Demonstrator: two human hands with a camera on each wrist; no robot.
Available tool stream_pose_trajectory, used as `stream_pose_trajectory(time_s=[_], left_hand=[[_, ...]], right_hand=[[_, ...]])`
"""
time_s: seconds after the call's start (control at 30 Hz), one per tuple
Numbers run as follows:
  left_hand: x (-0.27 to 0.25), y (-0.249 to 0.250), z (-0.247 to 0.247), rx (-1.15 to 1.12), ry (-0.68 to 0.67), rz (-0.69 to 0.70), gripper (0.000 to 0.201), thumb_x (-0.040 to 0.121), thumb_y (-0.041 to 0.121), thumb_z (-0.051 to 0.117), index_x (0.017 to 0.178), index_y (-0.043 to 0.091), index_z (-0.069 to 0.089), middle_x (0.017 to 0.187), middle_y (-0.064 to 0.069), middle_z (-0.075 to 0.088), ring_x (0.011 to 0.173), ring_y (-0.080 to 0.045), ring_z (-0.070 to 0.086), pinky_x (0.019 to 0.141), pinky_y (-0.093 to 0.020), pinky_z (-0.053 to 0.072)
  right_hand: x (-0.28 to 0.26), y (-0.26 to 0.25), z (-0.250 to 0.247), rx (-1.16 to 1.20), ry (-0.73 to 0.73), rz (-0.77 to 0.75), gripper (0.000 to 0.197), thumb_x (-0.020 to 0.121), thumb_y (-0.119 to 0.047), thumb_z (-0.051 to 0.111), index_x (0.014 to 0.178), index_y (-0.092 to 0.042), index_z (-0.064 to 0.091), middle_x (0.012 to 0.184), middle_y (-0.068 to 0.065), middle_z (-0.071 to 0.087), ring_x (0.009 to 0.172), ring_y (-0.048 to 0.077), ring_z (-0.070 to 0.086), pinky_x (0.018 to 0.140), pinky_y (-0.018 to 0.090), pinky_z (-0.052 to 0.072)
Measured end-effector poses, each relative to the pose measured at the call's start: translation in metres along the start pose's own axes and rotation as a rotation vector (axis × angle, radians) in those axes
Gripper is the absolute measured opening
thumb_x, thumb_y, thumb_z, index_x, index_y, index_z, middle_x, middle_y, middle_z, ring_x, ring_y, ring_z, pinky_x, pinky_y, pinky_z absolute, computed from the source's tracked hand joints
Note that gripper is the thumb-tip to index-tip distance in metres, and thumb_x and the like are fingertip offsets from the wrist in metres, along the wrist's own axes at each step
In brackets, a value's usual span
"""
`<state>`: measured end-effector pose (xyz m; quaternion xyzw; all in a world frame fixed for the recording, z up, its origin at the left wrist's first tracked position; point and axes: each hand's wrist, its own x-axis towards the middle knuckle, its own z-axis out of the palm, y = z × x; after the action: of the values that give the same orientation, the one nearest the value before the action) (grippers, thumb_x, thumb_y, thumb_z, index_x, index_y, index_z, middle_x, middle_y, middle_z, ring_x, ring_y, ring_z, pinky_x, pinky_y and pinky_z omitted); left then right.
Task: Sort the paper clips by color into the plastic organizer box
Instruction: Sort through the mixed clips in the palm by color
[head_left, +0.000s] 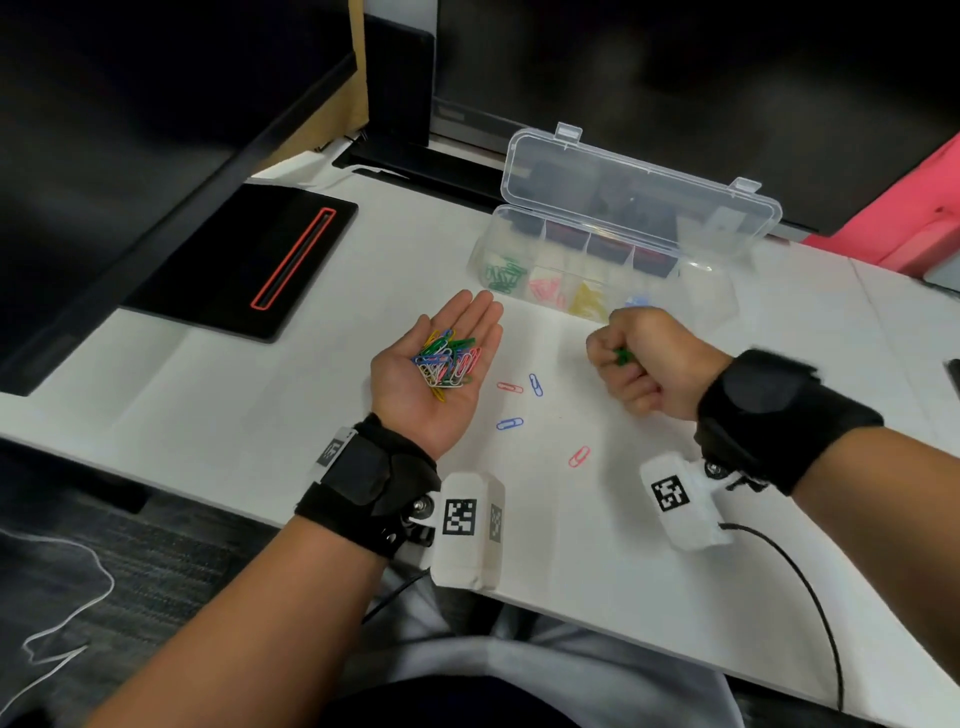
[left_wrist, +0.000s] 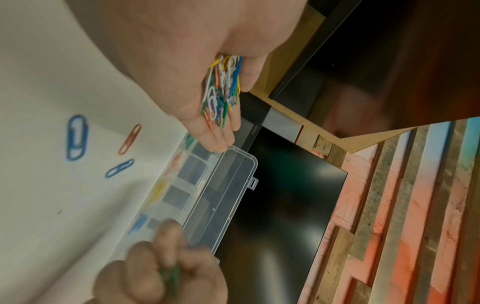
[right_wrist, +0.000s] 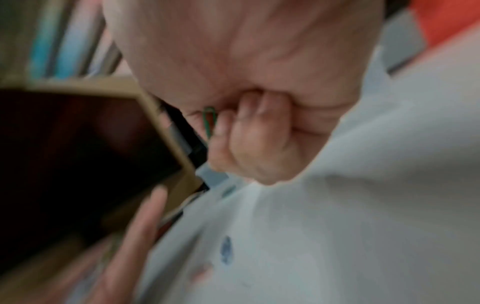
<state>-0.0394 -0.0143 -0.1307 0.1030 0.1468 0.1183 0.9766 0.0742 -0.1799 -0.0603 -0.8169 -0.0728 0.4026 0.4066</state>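
My left hand (head_left: 436, 364) lies palm up over the white table with straight fingers, carrying a heap of mixed-colour paper clips (head_left: 447, 361) (left_wrist: 223, 88). My right hand (head_left: 639, 358) is curled into a fist to its right and pinches green paper clips (head_left: 622, 356) (right_wrist: 209, 121) (left_wrist: 171, 275). The clear organizer box (head_left: 696, 291) stands open behind both hands, with green clips (head_left: 503, 274), pink clips (head_left: 548, 288), yellow clips (head_left: 587, 304) and blue clips (head_left: 638, 301) in separate front compartments. Its lid (head_left: 639, 192) (left_wrist: 221, 197) leans back.
Loose clips lie on the table between my hands: a red one (head_left: 509, 387), two blue ones (head_left: 535, 385) (head_left: 509, 423) and a pink one (head_left: 578, 457). A black pad with a red outline (head_left: 244, 265) sits at the left. A black cable (head_left: 800, 582) runs off the front right edge.
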Motion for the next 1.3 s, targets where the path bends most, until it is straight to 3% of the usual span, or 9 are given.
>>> stream_pose_trajectory(time_s=[0.1, 0.2, 0.43, 0.6, 0.77, 0.9, 1.1, 1.2, 1.3], left_hand=[[0.003, 0.006, 0.0, -0.007, 0.016, 0.026, 0.042, 0.103, 0.022, 0.03, 0.122, -0.004, 0.057, 0.126, -0.022, 0.062, 0.12, -0.032, 0.057, 0.103, -0.041, 0.044], [0.004, 0.008, 0.0, -0.013, 0.02, 0.03, 0.042, 0.103, 0.023, 0.031, 0.122, -0.003, 0.058, 0.126, -0.022, 0.062, 0.12, -0.032, 0.058, 0.104, -0.041, 0.044], [0.006, 0.008, -0.002, -0.026, 0.015, 0.018, 0.042, 0.103, 0.023, 0.032, 0.123, -0.003, 0.058, 0.127, -0.021, 0.062, 0.121, -0.031, 0.057, 0.103, -0.04, 0.043], [0.009, 0.007, -0.005, -0.049, -0.008, 0.011, 0.042, 0.103, 0.023, 0.032, 0.124, -0.003, 0.057, 0.128, -0.021, 0.062, 0.121, -0.032, 0.058, 0.104, -0.042, 0.046], [0.01, 0.007, -0.007, -0.091, -0.024, 0.004, 0.045, 0.102, 0.023, 0.033, 0.123, -0.006, 0.061, 0.128, -0.023, 0.061, 0.119, -0.034, 0.059, 0.098, -0.047, 0.047], [0.01, 0.007, -0.008, -0.088, -0.028, 0.007, 0.042, 0.102, 0.023, 0.033, 0.124, -0.004, 0.057, 0.127, -0.023, 0.062, 0.119, -0.034, 0.059, 0.098, -0.046, 0.047], [0.009, 0.007, -0.006, -0.048, 0.005, 0.009, 0.044, 0.101, 0.025, 0.035, 0.115, -0.004, 0.066, 0.125, -0.022, 0.063, 0.118, -0.032, 0.06, 0.098, -0.043, 0.049], [0.009, 0.004, -0.004, -0.061, 0.0, 0.011, 0.046, 0.101, 0.026, 0.035, 0.118, -0.006, 0.064, 0.125, -0.023, 0.062, 0.115, -0.034, 0.062, 0.099, -0.047, 0.047], [0.007, -0.004, -0.002, -0.051, -0.008, -0.006, 0.047, 0.102, 0.027, 0.032, 0.131, -0.005, 0.052, 0.128, -0.022, 0.059, 0.114, -0.032, 0.061, 0.108, -0.043, 0.041]], right_hand=[[0.001, -0.005, -0.014, 0.541, -0.167, -0.035, 0.016, 0.07, -0.023, 0.038, 0.056, -0.02, 0.029, 0.049, -0.005, 0.019, 0.038, 0.01, 0.015, 0.038, 0.017, 0.008], [0.012, -0.02, -0.017, 0.735, -0.153, -0.095, 0.035, 0.086, -0.033, 0.047, 0.057, -0.021, 0.034, 0.05, -0.005, 0.028, 0.037, 0.007, 0.024, 0.028, 0.017, 0.02], [0.051, -0.086, -0.001, 0.479, 0.11, -0.205, 0.048, 0.093, -0.045, 0.055, 0.057, -0.025, 0.03, 0.048, -0.008, 0.02, 0.038, 0.009, 0.013, 0.035, 0.02, 0.011], [0.083, -0.124, 0.028, 0.447, 0.283, -0.388, 0.043, 0.089, -0.035, 0.062, 0.058, -0.021, 0.036, 0.048, -0.006, 0.026, 0.044, 0.012, 0.019, 0.043, 0.026, 0.021], [0.111, -0.123, 0.035, 0.451, 0.31, -0.393, 0.041, 0.092, -0.026, 0.061, 0.057, -0.012, 0.046, 0.051, 0.002, 0.042, 0.047, 0.018, 0.05, 0.063, 0.031, 0.053], [0.117, -0.117, 0.031, 0.455, 0.342, -0.417, 0.044, 0.093, -0.029, 0.058, 0.053, -0.012, 0.049, 0.049, 0.001, 0.048, 0.056, 0.019, 0.066, 0.073, 0.028, 0.053], [0.072, -0.116, 0.036, 0.14, 0.276, -0.549, 0.036, 0.092, -0.032, 0.056, 0.06, -0.015, 0.055, 0.058, 0.003, 0.061, 0.061, 0.018, 0.06, 0.072, 0.038, 0.051], [0.032, -0.102, 0.045, -0.387, 0.062, -0.577, 0.029, 0.09, -0.031, 0.064, 0.069, -0.011, 0.067, 0.063, 0.0, 0.067, 0.055, 0.011, 0.061, 0.059, 0.025, 0.05], [0.007, -0.08, 0.049, -0.878, 0.06, -0.63, 0.011, 0.086, -0.029, 0.069, 0.089, -0.021, 0.076, 0.082, -0.007, 0.074, 0.075, 0.006, 0.067, 0.072, 0.023, 0.054]])
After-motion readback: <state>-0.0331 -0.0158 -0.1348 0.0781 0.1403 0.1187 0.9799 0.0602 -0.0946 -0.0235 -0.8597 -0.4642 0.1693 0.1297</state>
